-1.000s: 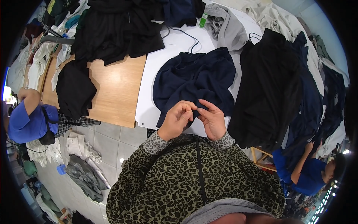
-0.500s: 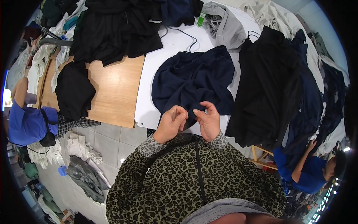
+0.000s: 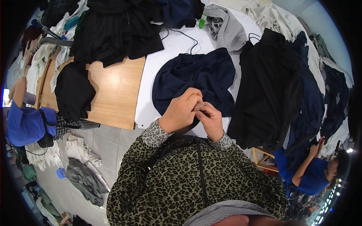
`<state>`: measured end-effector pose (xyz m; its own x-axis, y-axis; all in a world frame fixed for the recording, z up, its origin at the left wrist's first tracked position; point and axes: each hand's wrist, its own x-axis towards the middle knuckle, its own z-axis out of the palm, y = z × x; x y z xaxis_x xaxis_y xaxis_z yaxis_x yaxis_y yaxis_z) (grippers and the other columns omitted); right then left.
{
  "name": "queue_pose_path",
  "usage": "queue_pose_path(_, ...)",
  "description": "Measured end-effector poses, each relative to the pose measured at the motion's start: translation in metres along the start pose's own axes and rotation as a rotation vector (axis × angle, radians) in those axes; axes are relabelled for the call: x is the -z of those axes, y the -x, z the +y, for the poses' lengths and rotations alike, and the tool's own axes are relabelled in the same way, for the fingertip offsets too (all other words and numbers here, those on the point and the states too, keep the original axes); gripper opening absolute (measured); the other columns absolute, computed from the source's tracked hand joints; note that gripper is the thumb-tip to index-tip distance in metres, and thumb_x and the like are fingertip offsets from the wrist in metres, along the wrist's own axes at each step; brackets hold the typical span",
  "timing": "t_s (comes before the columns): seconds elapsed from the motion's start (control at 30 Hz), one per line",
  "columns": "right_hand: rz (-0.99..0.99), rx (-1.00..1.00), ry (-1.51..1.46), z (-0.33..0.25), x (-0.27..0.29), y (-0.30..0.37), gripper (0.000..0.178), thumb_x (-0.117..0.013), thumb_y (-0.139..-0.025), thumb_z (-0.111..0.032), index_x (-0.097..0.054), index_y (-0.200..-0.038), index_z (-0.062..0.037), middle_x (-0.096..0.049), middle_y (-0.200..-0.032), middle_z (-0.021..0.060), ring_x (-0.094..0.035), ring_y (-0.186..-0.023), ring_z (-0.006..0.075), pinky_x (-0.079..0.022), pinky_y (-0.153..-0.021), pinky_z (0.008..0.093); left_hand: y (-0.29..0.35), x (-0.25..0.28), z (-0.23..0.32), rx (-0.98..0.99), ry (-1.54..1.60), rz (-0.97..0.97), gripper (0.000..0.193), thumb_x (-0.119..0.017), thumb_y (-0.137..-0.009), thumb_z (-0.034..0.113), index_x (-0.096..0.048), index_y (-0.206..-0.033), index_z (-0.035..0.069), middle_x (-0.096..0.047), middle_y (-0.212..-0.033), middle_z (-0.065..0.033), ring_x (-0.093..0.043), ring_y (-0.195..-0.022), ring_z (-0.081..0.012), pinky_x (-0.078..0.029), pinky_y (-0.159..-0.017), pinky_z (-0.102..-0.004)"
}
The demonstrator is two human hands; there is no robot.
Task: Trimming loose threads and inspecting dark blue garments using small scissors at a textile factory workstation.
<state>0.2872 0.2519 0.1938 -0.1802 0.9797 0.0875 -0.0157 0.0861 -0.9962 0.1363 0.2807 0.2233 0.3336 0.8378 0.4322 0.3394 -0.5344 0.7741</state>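
Note:
A navy blue garment (image 3: pixel 200 73) with a gathered edge and a dark drawstring lies crumpled on the white tabletop (image 3: pixel 145 98). Over its near end, my left hand (image 3: pixel 179 113) and my right hand (image 3: pixel 212 119) meet, fingertips touching. Both are closed in a pinch. Something small may be between the fingertips, but I cannot make out what it is. A dark strip of cloth hangs below my hands, and my left hand partly covers it.
Black garments (image 3: pixel 113 34) are heaped at the far left, with another black piece (image 3: pixel 75 90) on the wooden tabletop (image 3: pixel 113 90). A large black garment (image 3: pixel 269 90) hangs over the right side. A grey garment (image 3: pixel 222 26) lies behind. People in blue (image 3: pixel 32 124) are at both sides.
My hands have come together; they were apart before. The left hand has moved up and right, turning its back upward, and its fingertips now meet the right hand's.

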Motion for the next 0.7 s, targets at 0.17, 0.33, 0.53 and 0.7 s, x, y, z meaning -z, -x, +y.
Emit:
queue_pose_path(0.17,0.061,-0.256,-0.120,0.000,0.003,-0.003,0.011,-0.059,-0.087,-0.005,-0.062,-0.094,0.0028,-0.062,-0.088,0.0009,-0.056,-0.077,0.0077,-0.045,-0.070,0.0200,0.004,0.009,0.003,0.279,-0.109,0.134,0.022,-0.066,-0.081,0.009,-0.056,-0.098,0.001,-0.056,-0.080,-0.0117,-0.058,-0.068,-0.0211,-0.047,-0.059,-0.0285)
queue_pose_path(0.33,0.118,-0.340,-0.335,0.002,0.003,-0.005,0.014,-0.053,-0.093,-0.016,-0.057,-0.094,-0.0024,-0.062,-0.088,0.0015,-0.056,-0.077,0.0061,-0.051,-0.065,0.0222,0.028,0.038,0.021,0.401,-0.030,-0.134,0.042,-0.065,-0.081,0.010,-0.049,-0.120,0.003,-0.058,-0.094,-0.0137,-0.057,-0.077,-0.0215,-0.047,-0.070,-0.0291)
queue_pose_path(0.53,0.092,-0.271,-0.263,0.003,0.001,-0.005,0.014,-0.051,-0.094,-0.016,-0.055,-0.095,-0.0032,-0.060,-0.089,0.0024,-0.057,-0.079,0.0071,-0.053,-0.067,0.0246,0.032,0.027,0.033,0.434,-0.116,-0.199,0.037,-0.065,-0.081,0.012,-0.045,-0.111,0.004,-0.063,-0.083,-0.0156,-0.062,-0.073,-0.0317,-0.048,-0.060,-0.0368)
queue_pose_path(0.7,0.134,-0.194,-0.117,0.001,0.000,-0.005,0.012,-0.053,-0.092,-0.010,-0.057,-0.090,0.0010,-0.061,-0.081,0.0022,-0.057,-0.071,0.0067,-0.051,-0.063,0.0217,0.027,0.020,0.033,0.404,-0.233,-0.236,0.031,-0.064,-0.080,0.012,-0.044,-0.102,0.004,-0.063,-0.084,-0.0144,-0.062,-0.073,-0.0314,-0.047,-0.058,-0.0381)
